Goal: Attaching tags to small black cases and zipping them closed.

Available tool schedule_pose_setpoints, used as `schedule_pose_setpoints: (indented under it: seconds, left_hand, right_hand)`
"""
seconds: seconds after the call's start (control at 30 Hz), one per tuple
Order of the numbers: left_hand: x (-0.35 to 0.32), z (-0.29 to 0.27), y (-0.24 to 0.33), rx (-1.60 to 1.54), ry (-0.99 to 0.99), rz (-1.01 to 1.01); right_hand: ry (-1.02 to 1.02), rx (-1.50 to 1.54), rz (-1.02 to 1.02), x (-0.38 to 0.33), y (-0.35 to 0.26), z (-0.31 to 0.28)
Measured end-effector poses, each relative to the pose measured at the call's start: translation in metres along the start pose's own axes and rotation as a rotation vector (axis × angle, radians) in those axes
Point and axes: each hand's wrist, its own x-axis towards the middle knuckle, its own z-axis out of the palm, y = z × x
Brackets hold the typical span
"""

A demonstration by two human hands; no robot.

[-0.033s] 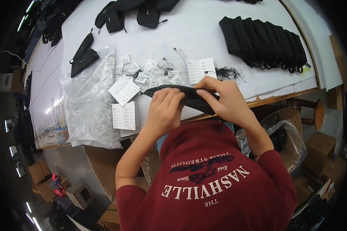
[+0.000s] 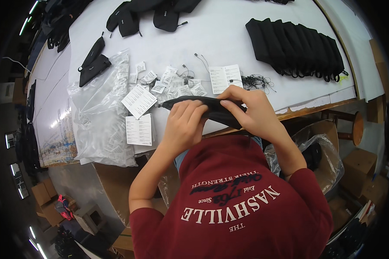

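A small black fabric pouch [image 2: 222, 114] is held between my hands at the table's near edge. My left hand [image 2: 186, 121] grips its left part with curled fingers. At its upper right edge, my right hand [image 2: 253, 110] pinches the fabric between thumb and fingers. What lies inside the pouch is hidden. Just left of it are a white printed card [image 2: 139, 101] and a printed leaflet [image 2: 139, 130]. Beyond my hands are a heap of small white tags [image 2: 173, 82], an unfolded leaflet [image 2: 226, 77] and a tangle of black cords [image 2: 257, 82].
A clear plastic bag of tags [image 2: 101, 125] covers the table's left front. Two black pouches [image 2: 94, 64] lie behind it. A row of black pouches [image 2: 294, 49] stands at the far right, and more black pouches [image 2: 166, 19] lie at the back. Below right sits a plastic-lined carton [image 2: 333, 164].
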Motion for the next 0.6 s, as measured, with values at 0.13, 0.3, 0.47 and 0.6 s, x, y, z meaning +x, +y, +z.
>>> schedule_pose_setpoints:
  seconds: [0.13, 0.3, 0.47, 0.6]
  left_hand:
    - [-0.006, -0.003, 0.000, -0.022, -0.006, -0.003]
    - [-0.011, -0.002, -0.003, -0.003, 0.057, 0.034]
    - [-0.012, -0.004, -0.001, 0.001, 0.077, 0.019]
    - [-0.023, 0.000, -0.004, -0.135, 0.105, -0.264]
  right_hand:
    - [0.017, 0.011, 0.009, 0.000, 0.000, -0.001]
    - [-0.014, 0.072, -0.013, 0.000, -0.001, 0.004]
    - [-0.079, 0.256, 0.002, 0.002, 0.009, 0.002]
    - [-0.127, 0.419, 0.059, -0.013, 0.057, 0.001]
